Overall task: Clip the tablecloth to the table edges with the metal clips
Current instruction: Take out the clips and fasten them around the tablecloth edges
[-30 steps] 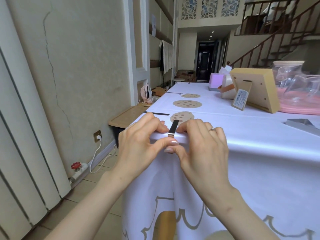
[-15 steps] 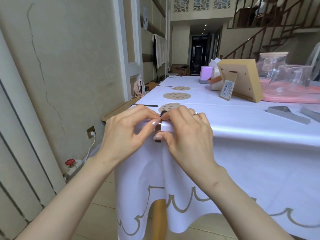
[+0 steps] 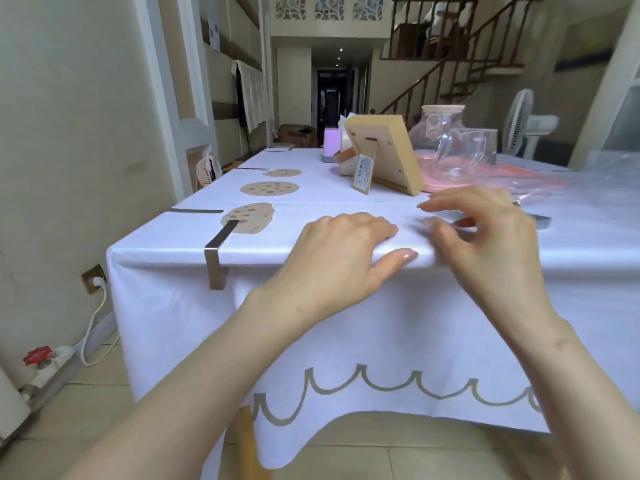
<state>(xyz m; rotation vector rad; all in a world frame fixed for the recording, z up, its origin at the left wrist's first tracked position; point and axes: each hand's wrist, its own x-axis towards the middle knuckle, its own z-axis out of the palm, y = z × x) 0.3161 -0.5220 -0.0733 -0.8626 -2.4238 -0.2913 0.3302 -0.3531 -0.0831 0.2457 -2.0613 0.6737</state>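
Limp, slippery white tablecloth [image 3: 381,323], best held at its edge fold, under flat left hand [image 3: 339,251]; right hand [image 3: 485,233], three o'clock, loose, empty.

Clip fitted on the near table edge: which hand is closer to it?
Left. The left hand rests on the tablecloth at the edge, just right of the clip, apart from it. The right hand is farther right, beyond the left hand.

No legible text anywhere. Only a small printed label [image 3: 362,173] on the back stand of the wooden frame [image 3: 398,157], print too small to read.
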